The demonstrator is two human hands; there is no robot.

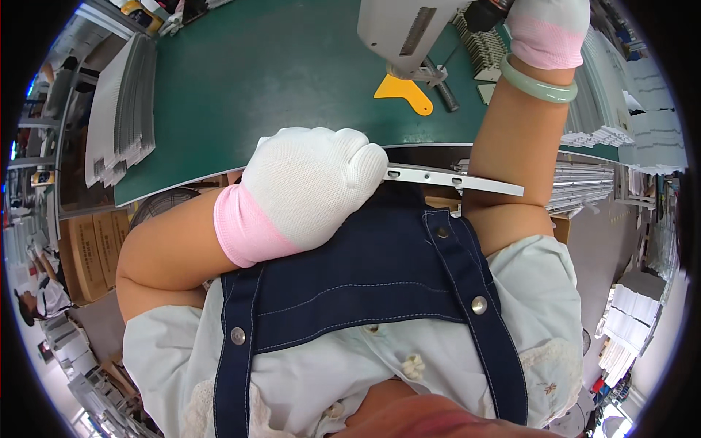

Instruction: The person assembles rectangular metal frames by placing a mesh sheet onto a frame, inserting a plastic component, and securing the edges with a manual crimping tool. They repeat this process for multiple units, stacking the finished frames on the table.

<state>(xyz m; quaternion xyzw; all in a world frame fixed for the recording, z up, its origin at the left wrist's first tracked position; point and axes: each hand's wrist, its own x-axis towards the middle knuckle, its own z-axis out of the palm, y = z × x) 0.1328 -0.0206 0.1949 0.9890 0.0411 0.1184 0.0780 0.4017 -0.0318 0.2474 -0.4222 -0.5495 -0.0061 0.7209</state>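
Gripping a thin white metal strip (453, 178) at the desk (277, 73) edge, the left hand (310, 186) was closed round its nine-o'clock end. Judged light, stiff, sharp-edged. Right hand (548, 29), twelve-o'clock: grip indeterminable.

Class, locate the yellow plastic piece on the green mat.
In the head view, the yellow piece lies upper centre on the green mat, just below the grey power tool, left of the right hand.

Left hand (310, 186), white-gloved, closed around one end of a flat white metal strip (456, 177) held near the green table (263, 80) edge. Right hand (548, 25), gloved too, raised by a grey machine (401, 29); grip unclear. Yellow piece (403, 93) just below.
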